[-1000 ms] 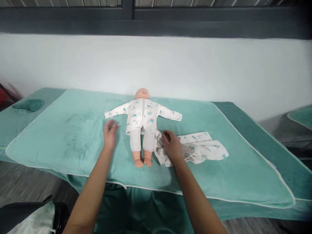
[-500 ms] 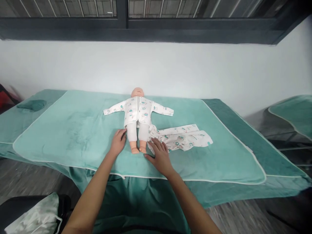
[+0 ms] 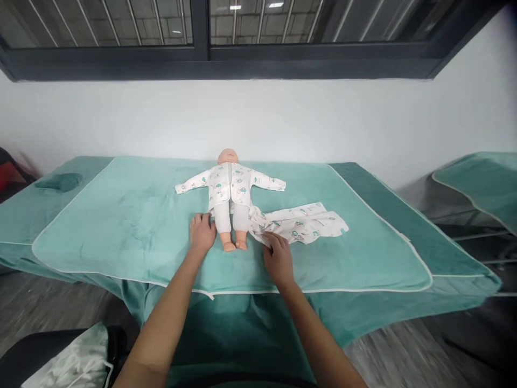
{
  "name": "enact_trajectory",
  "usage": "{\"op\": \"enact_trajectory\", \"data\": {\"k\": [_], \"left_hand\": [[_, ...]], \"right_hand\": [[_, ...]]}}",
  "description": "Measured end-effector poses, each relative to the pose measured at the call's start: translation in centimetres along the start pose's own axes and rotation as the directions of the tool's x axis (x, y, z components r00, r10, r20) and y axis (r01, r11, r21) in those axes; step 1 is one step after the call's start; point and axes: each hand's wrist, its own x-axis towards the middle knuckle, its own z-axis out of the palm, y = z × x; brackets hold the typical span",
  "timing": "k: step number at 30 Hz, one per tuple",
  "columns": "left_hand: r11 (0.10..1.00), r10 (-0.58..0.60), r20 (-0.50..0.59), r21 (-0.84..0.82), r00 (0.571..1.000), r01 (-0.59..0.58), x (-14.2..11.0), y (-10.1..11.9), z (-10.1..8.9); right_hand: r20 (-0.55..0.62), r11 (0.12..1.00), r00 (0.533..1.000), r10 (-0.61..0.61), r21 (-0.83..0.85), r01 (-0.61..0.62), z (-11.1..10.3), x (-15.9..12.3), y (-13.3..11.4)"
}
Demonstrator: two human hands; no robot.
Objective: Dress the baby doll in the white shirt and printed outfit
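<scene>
Head view: crumpled, teal-printed white garment (image 3: 301,224); left hand (image 3: 202,234), right hand (image 3: 278,260): grip unclear

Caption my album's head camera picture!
Doll on green blanket: left hand by its leg, right hand at patterned garment.

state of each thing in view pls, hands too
doll: lying on its back, arms spread
printed jacket: worn, front edges parted
loose printed garment: rumpled, stretched out beside the doll
teal mat: spread mostly flat
left hand: curled beside the doll, grip unclear
right hand: curled at the garment's near edge, grip unclear
</scene>
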Motion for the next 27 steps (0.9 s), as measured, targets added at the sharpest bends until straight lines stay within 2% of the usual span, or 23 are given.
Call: {"op": "enact_trajectory", "data": {"k": [3, 5, 8, 10, 13, 15, 18, 21, 24, 27], "left_hand": [[0.999, -0.034, -0.04, -0.01, 0.999, 0.034, -0.1, -0.1, -0.1], [0.999, -0.005, -0.041, -0.04, 0.999, 0.004, -0.2, -0.3, -0.2], [0.992, 0.058, -0.047, -0.112, 0.997, -0.063, -0.2, -1.0, -0.2], [0.98, 0.091, -0.069, -0.174, 0.994, -0.101, -0.2, -1.5, -0.3], [0.947, 0.148, -0.106, -0.272, 0.983, -0.172, -0.5, -1.7, -0.8], [0.919, 0.196, -0.121, -0.322, 0.973, -0.225, -0.9, -0.7, -1.6], [0.846, 0.339, -0.109, -0.399, 0.934, -0.353, -1.6, 2.7, -3.4], [0.736, 0.498, -0.052, -0.502, 0.866, -0.454, -1.7, 7.1, -5.8], [0.735, 0.469, -0.064, -0.526, 0.881, -0.429, -1.0, 9.9, -9.0], [0.731, 0.398, -0.175, -0.532, 0.9, -0.427, -0.1, 10.4, -13.2]], "right_hand": [[-0.049, 0.991, 0.991, 0.124, -0.036, -0.126, -0.5, -0.5, 0.4], [-0.046, 0.966, 0.965, 0.258, 0.028, -0.257, -0.9, -0.5, 0.3], [0.021, 0.85, 0.873, 0.487, 0.221, -0.479, -1.7, 0.4, -0.8], [0.069, 0.767, 0.831, 0.552, 0.349, -0.539, -2.6, 1.7, -1.9], [0.123, 0.746, 0.858, 0.498, 0.443, -0.496, -4.4, 4.5, -3.9], [0.156, 0.757, 0.888, 0.433, 0.472, -0.452, -5.7, 6.9, -5.5], [0.202, 0.746, 0.911, 0.361, 0.524, -0.411, -7.0, 10.9, -8.6], [0.278, 0.711, 0.913, 0.3, 0.573, -0.408, -7.6, 14.7, -12.4], [0.314, 0.736, 0.94, 0.135, 0.604, -0.308, -8.7, 17.2, -16.3], [0.198, 0.83, 0.98, -0.011, 0.548, -0.102, -10.8, 18.9, -19.2]]}}
